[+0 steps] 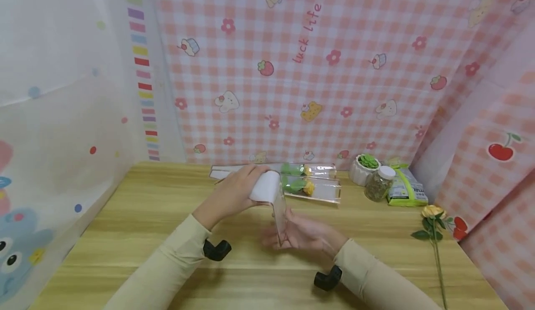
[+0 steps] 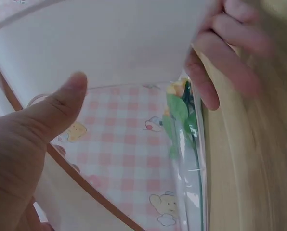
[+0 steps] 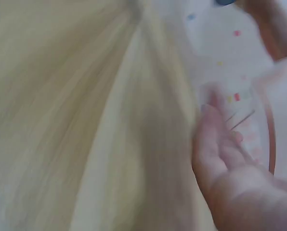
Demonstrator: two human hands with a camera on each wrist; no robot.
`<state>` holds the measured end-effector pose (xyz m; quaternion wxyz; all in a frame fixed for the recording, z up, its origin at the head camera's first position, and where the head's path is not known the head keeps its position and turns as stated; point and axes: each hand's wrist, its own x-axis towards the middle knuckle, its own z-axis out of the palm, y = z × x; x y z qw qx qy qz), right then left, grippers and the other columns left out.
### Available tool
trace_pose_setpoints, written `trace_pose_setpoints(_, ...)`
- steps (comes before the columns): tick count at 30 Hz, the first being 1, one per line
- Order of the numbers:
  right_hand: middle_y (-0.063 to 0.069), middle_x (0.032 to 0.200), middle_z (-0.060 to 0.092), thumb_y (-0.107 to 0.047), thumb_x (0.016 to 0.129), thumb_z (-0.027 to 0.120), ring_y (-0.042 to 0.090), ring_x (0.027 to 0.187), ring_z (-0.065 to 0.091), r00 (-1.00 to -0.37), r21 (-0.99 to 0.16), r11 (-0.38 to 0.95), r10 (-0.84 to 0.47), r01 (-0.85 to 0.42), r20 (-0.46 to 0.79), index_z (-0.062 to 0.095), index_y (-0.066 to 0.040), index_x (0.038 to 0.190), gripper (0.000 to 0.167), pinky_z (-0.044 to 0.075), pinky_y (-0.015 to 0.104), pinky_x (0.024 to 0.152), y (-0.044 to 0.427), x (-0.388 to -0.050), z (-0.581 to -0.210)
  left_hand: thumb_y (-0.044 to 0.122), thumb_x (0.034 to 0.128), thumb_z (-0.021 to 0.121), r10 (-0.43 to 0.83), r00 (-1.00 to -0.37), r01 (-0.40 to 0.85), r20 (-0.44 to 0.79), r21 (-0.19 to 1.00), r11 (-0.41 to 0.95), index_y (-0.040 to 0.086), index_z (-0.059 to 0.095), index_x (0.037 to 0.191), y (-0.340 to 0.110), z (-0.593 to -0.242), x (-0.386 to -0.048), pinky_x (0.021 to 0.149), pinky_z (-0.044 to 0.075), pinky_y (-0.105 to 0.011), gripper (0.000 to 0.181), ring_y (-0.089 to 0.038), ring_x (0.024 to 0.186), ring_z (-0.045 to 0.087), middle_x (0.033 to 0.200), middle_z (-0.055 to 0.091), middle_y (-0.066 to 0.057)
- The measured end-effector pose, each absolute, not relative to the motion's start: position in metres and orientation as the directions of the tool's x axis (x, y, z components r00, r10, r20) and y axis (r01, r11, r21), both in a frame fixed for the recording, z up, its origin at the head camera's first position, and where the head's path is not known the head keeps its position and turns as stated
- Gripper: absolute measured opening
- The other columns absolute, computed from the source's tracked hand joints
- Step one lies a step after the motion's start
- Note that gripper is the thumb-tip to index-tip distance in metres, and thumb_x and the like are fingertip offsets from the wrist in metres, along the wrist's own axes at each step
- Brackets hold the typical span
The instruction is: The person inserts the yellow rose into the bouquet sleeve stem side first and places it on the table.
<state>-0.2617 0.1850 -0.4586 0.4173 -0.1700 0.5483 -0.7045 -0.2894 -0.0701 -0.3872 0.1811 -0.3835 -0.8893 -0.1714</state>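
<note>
Over the wooden table [image 1: 125,235], the left hand [image 1: 236,189] grips an apparently empty flower sleeve [image 1: 265,187], hold of the right hand [image 1: 307,233] undetermined, with two sleeved yellow roses [image 1: 309,188] far centre and one loose rose [image 1: 432,211] at right, apparently outstanding.

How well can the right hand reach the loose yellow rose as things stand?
Likely yes: the yellow rose lies to the right of the right hand, with bare table between them; the jar stands farther back.

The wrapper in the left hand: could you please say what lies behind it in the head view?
Behind the wrapper, two clear sleeves show yellow flowers and green leaves; parts covered by the wrapper and left hand cannot be seen.
</note>
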Motion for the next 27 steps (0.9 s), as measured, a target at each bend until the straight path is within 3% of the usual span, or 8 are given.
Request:
trace_pose_setpoints(2, 0.019, 0.132, 0.06, -0.039, 0.111, 0.028, 0.026, 0.117, 0.061, -0.616, -0.878, -0.137, -0.762, 0.458, -0.202, 0.037, -0.008, 0.14, 0.044, 0.049, 0.034, 0.098, 0.188, -0.26, -0.457, 0.038, 0.0801, 0.087, 0.622, -0.633, 0.75, 0.461, 0.164, 0.641, 0.01, 0.047, 0.146, -0.07, -0.386, -0.29, 0.085, 0.057, -0.045, 0.082, -0.027, 0.111, 0.062, 0.131, 0.059, -0.013)
trace_pose_setpoints(4, 0.008, 0.12, 0.064, -0.021, 0.112, 0.034, 0.018, 0.106, 0.062, -0.694, -0.863, -0.223, -0.695, 0.454, -0.186, 0.037, -0.01, 0.139, 0.03, 0.05, 0.029, 0.089, 0.197, -0.258, -0.454, 0.039, 0.0815, 0.086, 0.619, -0.644, 0.737, 0.449, 0.149, 0.659, 0.011, 0.048, 0.147, -0.072, -0.387, -0.292, 0.084, 0.057, -0.046, 0.081, -0.028, 0.111, 0.063, 0.131, 0.059, -0.012)
trace_pose_setpoints(7, 0.004, 0.116, 0.065, -0.002, 0.108, 0.038, 0.014, 0.102, 0.064, -0.817, -0.886, -0.279, -0.552, 0.371, -0.168, 0.015, -0.008, 0.153, 0.052, 0.053, 0.027, 0.086, 0.213, -0.258, -0.45, 0.04, 0.0813, 0.086, 0.608, -0.681, 0.698, 0.407, 0.109, 0.708, 0.01, 0.049, 0.146, -0.081, -0.396, -0.298, 0.085, 0.056, -0.048, 0.08, -0.028, 0.112, 0.062, 0.129, 0.059, -0.011)
trace_pose_setpoints(10, 0.003, 0.108, 0.068, 0.002, 0.103, 0.049, 0.011, 0.089, 0.067, -0.93, -0.957, -0.179, -0.33, 0.228, -0.16, 0.002, -0.009, 0.157, 0.072, 0.055, 0.025, 0.077, 0.223, -0.259, -0.449, 0.038, 0.0804, 0.087, 0.611, -0.724, 0.655, 0.321, 0.041, 0.755, 0.01, 0.05, 0.145, -0.093, -0.407, -0.303, 0.086, 0.054, -0.053, 0.08, -0.029, 0.117, 0.059, 0.13, 0.059, -0.011)
trace_pose_setpoints(15, -0.002, 0.083, 0.07, 0.002, 0.097, 0.064, 0.004, 0.065, 0.059, -0.998, -0.995, 0.085, -0.026, 0.06, -0.063, 0.026, -0.003, 0.134, 0.054, 0.046, 0.02, 0.058, 0.224, -0.258, -0.45, 0.034, 0.0819, 0.086, 0.63, -0.746, 0.645, 0.219, 0.001, 0.764, 0.01, 0.053, 0.141, -0.099, -0.428, -0.302, 0.09, 0.051, -0.055, 0.072, -0.029, 0.119, 0.058, 0.126, 0.06, -0.01)
trace_pose_setpoints(22, -0.006, 0.076, 0.066, 0.0, 0.097, 0.066, 0.002, 0.064, 0.053, -0.996, -0.983, 0.162, -0.041, -0.081, 0.075, 0.053, 0.012, 0.128, 0.036, 0.042, 0.017, 0.057, 0.229, -0.258, -0.446, 0.035, 0.0792, 0.088, 0.636, -0.732, 0.666, 0.245, 0.06, 0.744, 0.014, 0.055, 0.138, -0.095, -0.439, -0.299, 0.086, 0.05, -0.053, 0.071, -0.029, 0.116, 0.059, 0.121, 0.061, -0.009)
trace_pose_setpoints(25, -0.01, 0.091, 0.063, -0.014, 0.105, 0.057, 0.001, 0.075, 0.052, -0.99, -0.993, 0.092, -0.12, -0.079, 0.068, 0.068, 0.003, 0.117, 0.024, 0.045, 0.016, 0.066, 0.233, -0.257, -0.443, 0.038, 0.0817, 0.086, 0.626, -0.746, 0.655, 0.226, 0.084, 0.751, 0.014, 0.054, 0.141, -0.095, -0.439, -0.298, 0.089, 0.05, -0.054, 0.071, -0.029, 0.121, 0.058, 0.128, 0.061, -0.009)
trace_pose_setpoints(27, -0.009, 0.104, 0.062, -0.028, 0.109, 0.045, 0.003, 0.089, 0.057, -0.972, -0.998, -0.017, -0.228, -0.06, 0.062, 0.073, -0.007, 0.109, 0.035, 0.049, 0.017, 0.078, 0.239, -0.259, -0.441, 0.038, 0.0828, 0.085, 0.621, -0.755, 0.647, 0.211, 0.084, 0.758, 0.014, 0.053, 0.142, -0.096, -0.439, -0.296, 0.09, 0.05, -0.054, 0.071, -0.029, 0.124, 0.057, 0.132, 0.06, -0.009)
